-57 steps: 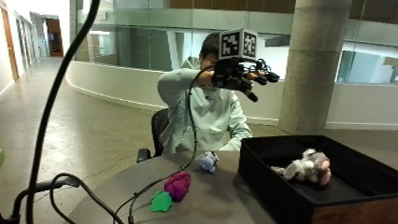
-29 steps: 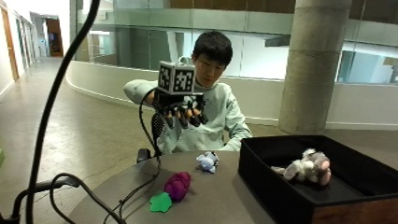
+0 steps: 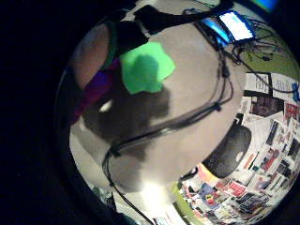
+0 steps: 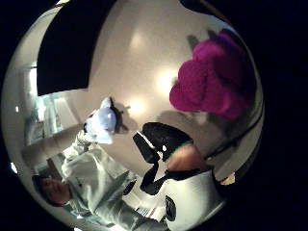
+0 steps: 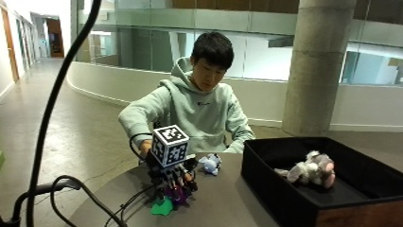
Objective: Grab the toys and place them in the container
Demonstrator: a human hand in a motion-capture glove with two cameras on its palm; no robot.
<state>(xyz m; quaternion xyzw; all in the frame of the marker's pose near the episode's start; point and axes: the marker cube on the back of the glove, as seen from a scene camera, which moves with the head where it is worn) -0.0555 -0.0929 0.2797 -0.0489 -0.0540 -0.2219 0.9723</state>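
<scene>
My gloved right hand (image 5: 175,178) reaches down onto the table (image 5: 220,203), fingers spread and pointing down over a purple plush toy (image 5: 179,195). The purple toy (image 4: 214,79) is close to the palm, and the thumb (image 4: 161,142) stays apart from it. A flat green toy (image 5: 162,207) lies right beside it on the near side; the green toy (image 3: 145,65) partly sits in the hand's shadow. A small blue-white plush (image 5: 209,163) sits further back near the person. The black container (image 5: 264,189) stands at the right with a grey-pink plush (image 5: 311,170) inside.
Thin black cables (image 5: 132,203) run across the table from the hand toward the near left edge; the cables (image 3: 187,117) loop over the tabletop. A thick black cable (image 5: 50,118) hangs in the foreground left. The person's bare left hand is behind the blue-white plush.
The gloved hand came down from head height, across the chest, to the table and now sits over the purple toy. The toys and container have not moved.
</scene>
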